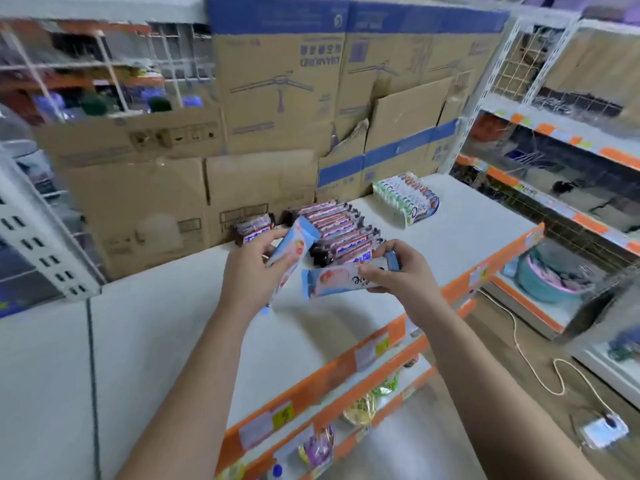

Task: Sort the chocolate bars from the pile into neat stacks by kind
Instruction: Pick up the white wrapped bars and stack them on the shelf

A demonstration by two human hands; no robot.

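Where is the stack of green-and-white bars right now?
Head view, upper right of centre: the green-and-white bars lie on the white shelf top, right of the dark-wrapped bars, before the cardboard boxes.

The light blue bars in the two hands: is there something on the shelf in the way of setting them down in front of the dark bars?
Nothing visible blocks it. The left hand and right hand each hold a light blue bar above the white shelf, which lies bare in front of the dark bars.

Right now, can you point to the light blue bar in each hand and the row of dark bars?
Left hand's light blue bar (294, 247), head view, middle of wrapper.
Right hand's light blue bar (332, 280), head view, pale wrapper face.
Row of dark bars (343, 233), head view, middle of row.
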